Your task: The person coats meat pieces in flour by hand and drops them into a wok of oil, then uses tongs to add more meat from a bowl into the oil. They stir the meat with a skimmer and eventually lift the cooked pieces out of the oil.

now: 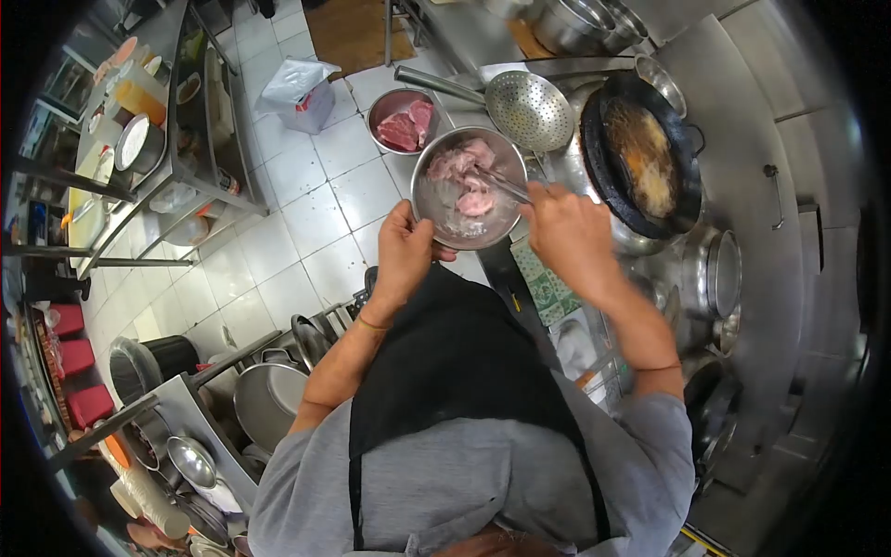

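Note:
My left hand [406, 243] grips the near left rim of a steel mixing bowl [419, 206], thumb over the edge and fingers beneath. Pale pink raw meat pieces [475, 202] lie in the bowl with some whitish wet coating. My right hand [568, 223] is closed round metal tongs [501, 183], whose tips reach into the meat. Just behind stands a smaller steel bowl [373, 119] with red raw meat chunks [406, 128]. A perforated skimmer [529, 111] rests to the right of it, its handle pointing left.
A black wok [594, 153] with bubbling oil and browning food [640, 167] sits at the right. Stacked metal pots [724, 274] stand below it. At the left is a steel shelf table [176, 172] with bottles and containers. A white plastic bag [297, 93] is on the tiled floor.

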A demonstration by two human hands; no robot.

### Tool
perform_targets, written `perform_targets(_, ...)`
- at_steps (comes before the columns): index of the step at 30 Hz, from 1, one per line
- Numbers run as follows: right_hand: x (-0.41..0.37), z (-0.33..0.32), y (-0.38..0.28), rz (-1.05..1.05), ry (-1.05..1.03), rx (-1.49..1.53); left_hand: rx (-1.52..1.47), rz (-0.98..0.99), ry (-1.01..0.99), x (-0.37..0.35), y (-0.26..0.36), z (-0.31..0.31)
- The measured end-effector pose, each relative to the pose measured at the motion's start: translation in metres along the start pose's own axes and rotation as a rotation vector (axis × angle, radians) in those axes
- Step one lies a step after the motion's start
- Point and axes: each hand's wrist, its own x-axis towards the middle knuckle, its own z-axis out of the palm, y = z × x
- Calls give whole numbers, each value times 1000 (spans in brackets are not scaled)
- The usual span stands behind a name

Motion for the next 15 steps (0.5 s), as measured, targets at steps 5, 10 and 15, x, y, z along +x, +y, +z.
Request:
perform_targets(5,-17,22,-11,-117,-75,92,24,99,99,12,-9,-3)
perform_targets(10,-5,20,15,-19,-74,-27,-45,53,73,6,-7,-2)
perform_targets(15,-17,39,-19,-53,-9,18,-49,52,33,13,-13,3)
